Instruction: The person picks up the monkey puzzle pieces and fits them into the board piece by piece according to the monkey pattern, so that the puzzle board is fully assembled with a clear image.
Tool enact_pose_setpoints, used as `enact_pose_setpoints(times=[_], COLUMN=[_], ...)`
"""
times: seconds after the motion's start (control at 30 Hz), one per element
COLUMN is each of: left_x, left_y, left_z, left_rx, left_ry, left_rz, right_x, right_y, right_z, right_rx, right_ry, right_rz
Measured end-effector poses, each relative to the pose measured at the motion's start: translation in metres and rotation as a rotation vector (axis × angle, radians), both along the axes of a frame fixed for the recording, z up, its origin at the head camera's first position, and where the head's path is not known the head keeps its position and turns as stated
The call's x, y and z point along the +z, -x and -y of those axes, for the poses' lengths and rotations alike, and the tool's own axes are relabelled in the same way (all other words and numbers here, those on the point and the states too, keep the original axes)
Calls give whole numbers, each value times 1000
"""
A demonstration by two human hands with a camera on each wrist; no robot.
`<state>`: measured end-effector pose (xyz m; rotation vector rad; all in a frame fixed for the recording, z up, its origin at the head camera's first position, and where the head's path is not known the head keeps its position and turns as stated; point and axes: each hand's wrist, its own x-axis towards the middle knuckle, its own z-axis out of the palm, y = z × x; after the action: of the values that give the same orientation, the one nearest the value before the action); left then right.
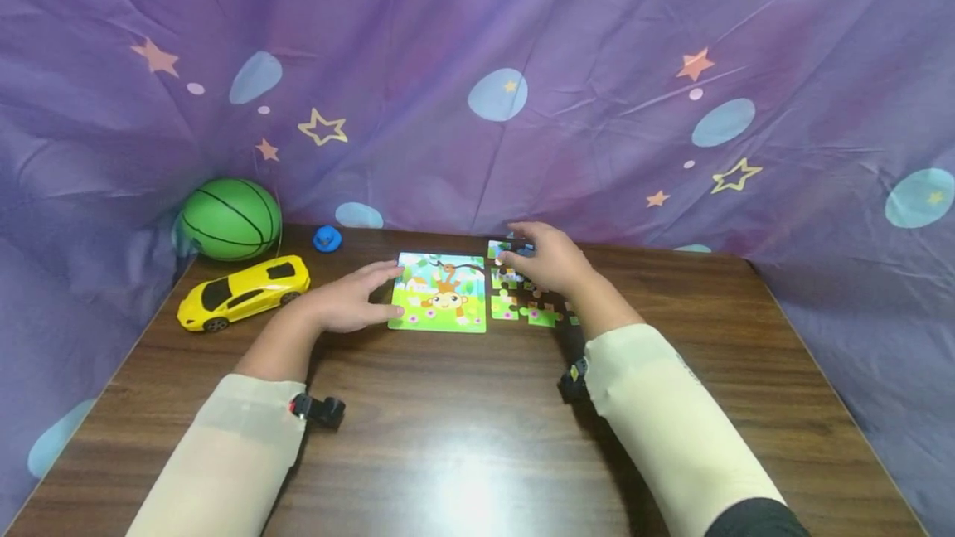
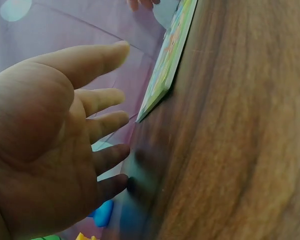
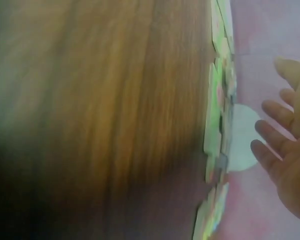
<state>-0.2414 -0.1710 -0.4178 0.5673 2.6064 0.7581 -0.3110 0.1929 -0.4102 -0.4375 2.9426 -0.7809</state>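
A square monkey picture board (image 1: pixel 444 297) lies on the table in the head view. At its left edge is my left hand (image 1: pixel 352 301), fingers spread and nothing in the palm; the left wrist view shows that hand (image 2: pixel 55 120) beside the board's corner (image 2: pixel 162 75). Loose jigsaw pieces (image 1: pixel 542 316) lie just right of the board. Over the back pieces reaches my right hand (image 1: pixel 554 259), which hides part of them. In the right wrist view the right hand (image 3: pixel 290 135) has its fingers extended and holds nothing, with the pieces (image 3: pixel 215 110) seen edge-on.
A yellow toy car (image 1: pixel 244 292) stands left of my left hand. Behind it are a green ball (image 1: pixel 231 220) and a small blue rubber duck (image 1: pixel 327 239). A purple patterned curtain (image 1: pixel 418 65) hangs along the back of the wooden table (image 1: pixel 418 421).
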Motion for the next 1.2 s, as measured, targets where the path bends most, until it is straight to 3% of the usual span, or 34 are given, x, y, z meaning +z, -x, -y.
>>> enact_pose_setpoints(times=[0.17, 0.53, 0.87, 1.2], left_x=[-3, 0, -1, 2], left_y=[1, -5, -5, -4], left_z=[1, -4, -4, -7], left_rx=[-55, -85, -77, -51], left_ry=[42, 137, 177, 193], left_rz=[-7, -8, -15, -3], right_x=[-8, -16, -18, -17], right_y=[12, 24, 27, 28], right_z=[7, 16, 22, 26], right_rx=[14, 1, -42, -31], right_ry=[-20, -85, -96, -46], right_rz=[21, 42, 39, -43])
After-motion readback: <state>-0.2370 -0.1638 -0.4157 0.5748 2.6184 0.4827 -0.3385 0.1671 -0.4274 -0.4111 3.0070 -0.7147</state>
